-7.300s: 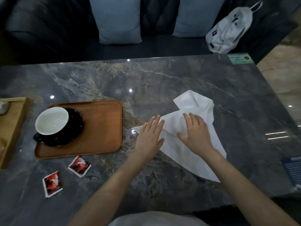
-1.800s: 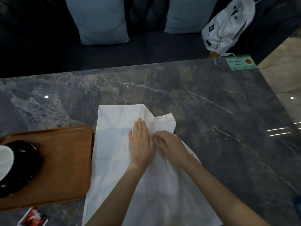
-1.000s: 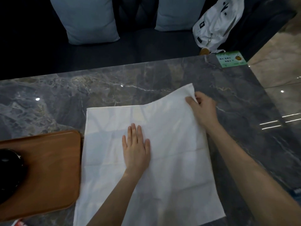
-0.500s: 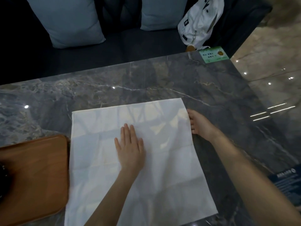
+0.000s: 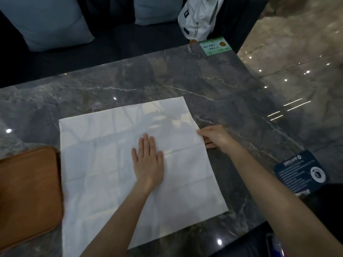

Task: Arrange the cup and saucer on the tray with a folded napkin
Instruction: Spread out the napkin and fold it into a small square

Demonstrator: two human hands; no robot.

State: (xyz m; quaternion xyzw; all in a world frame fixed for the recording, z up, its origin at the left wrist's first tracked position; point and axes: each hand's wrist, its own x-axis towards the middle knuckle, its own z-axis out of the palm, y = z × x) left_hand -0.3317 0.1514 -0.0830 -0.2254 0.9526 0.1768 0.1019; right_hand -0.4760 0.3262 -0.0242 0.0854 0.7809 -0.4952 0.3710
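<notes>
At the middle of the napkin [image 5: 115, 164], the left hand [image 5: 148, 160] lies palm down, fingers straight and close together, pointing toward the far edge of the desk [image 5: 222, 86]; it presses flat on the cloth and grips nothing. Out at the napkin's right edge, about halfway along it, the right hand [image 5: 215, 137] has its fingertips on the hem with the thumb beneath or beside it; whether it pinches the cloth or only touches it I cannot tell.

The napkin itself is one white square, spread fully open and flat on the dark marbled desk. It is not set square to the desk: its far edge climbs from left to right, so the far right corner reaches deepest across the desk and the near right corner swings away to the right. With sides about equal it has no clear long axis. Faint crease lines cross it, one running left to right just past the left hand's fingers and another lower down, with an upright crease through the left half. Pale reflections mottle its far part.

Just left of the napkin, touching or nearly touching its left edge, sits one brown wooden tray [image 5: 27, 191], only its right portion in view. Right of the napkin, at the desk's near right edge, lies one dark blue card [image 5: 300, 171]. Beyond the napkin, at the desk's far right corner, is one green card [image 5: 215, 46]. Past that, two pale blue cushions [image 5: 48, 25] and one white bag [image 5: 200, 15] rest on a dark sofa.
</notes>
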